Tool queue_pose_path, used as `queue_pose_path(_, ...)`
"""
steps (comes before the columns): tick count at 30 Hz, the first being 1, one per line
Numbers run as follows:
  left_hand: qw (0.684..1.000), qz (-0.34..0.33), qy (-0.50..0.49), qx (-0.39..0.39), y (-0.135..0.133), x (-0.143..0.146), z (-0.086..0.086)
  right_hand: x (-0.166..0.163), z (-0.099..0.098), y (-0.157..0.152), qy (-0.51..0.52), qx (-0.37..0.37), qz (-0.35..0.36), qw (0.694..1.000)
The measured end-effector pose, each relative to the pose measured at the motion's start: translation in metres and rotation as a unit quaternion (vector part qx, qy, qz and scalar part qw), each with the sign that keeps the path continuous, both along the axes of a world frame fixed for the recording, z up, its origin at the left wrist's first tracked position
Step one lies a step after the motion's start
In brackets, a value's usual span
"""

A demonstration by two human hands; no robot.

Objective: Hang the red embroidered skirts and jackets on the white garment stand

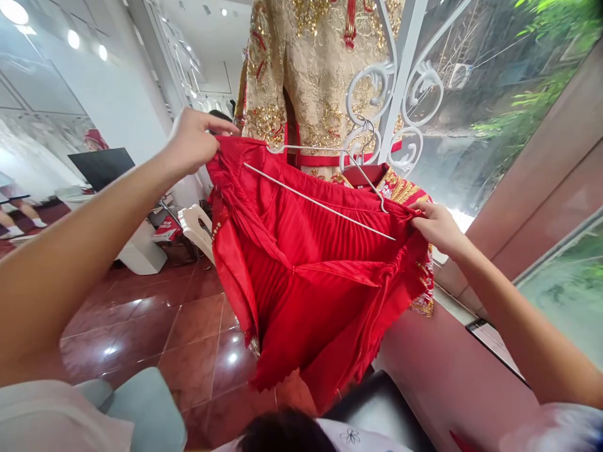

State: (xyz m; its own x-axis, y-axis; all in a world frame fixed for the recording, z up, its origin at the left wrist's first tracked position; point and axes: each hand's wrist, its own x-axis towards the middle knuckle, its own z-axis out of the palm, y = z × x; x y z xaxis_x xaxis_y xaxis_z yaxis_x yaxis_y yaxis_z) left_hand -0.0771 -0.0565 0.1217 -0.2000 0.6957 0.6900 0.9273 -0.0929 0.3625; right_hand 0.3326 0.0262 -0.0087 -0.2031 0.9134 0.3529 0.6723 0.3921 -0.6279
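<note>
A red pleated skirt (pixel 306 307) is spread between my hands, its inside and elastic-looking gathered waist facing me. My left hand (pixel 195 139) pinches the upper left corner of the waistband. At the opposite end, my right hand (pixel 438 226) grips the waistband's right corner, lower than the left. A thin white wire hanger (pixel 320 201) lies along the waist, its lower bar crossing in front of the cloth. The hanger's hook shows near the white scrollwork. Just behind the skirt hangs a red and gold embroidered garment (pixel 426 282).
A gold embroidered jacket (pixel 315 88) hangs behind, beside white scroll ironwork (pixel 372 91) and a window. A phone-like device (pixel 497 348) lies on the right ledge. A pale chair (pixel 146 408) stands lower left, a black monitor (pixel 101 168) farther back. Another person's legs (pixel 21 213) show far left.
</note>
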Motion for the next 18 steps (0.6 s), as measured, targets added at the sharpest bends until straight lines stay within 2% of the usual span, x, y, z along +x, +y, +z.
queue_pose_path(2,0.998,-0.021,-0.055,0.019,0.005,-0.001,-0.013,-0.004,-0.009,-0.007,-0.101,0.109,-0.066,0.987)
queue_pose_path(3,0.997,-0.025,-0.058,0.038,0.007,-0.001,-0.022,-0.008,-0.015,-0.010,-0.157,0.138,-0.090,0.974)
queue_pose_path(6,0.995,-0.017,-0.032,0.090,0.009,-0.005,-0.053,-0.022,-0.031,-0.014,-0.272,0.153,-0.130,0.941)
queue_pose_path(8,0.994,-0.003,0.017,0.108,0.010,-0.010,-0.067,-0.030,-0.036,-0.012,-0.296,0.156,-0.143,0.931)
queue_pose_path(10,0.990,0.020,0.091,0.105,0.009,-0.012,-0.074,-0.035,-0.037,-0.007,-0.293,0.147,-0.167,0.930)
queue_pose_path(14,0.966,0.108,0.234,-0.017,0.002,0.008,-0.071,-0.037,-0.033,0.000,-0.271,0.096,-0.213,0.934)
queue_pose_path(16,0.949,0.158,0.259,-0.088,-0.002,0.027,-0.070,-0.036,-0.030,0.000,-0.265,0.076,-0.228,0.934)
queue_pose_path(18,0.939,0.180,0.263,-0.130,-0.004,0.043,-0.071,-0.033,-0.028,0.000,-0.264,0.073,-0.240,0.931)
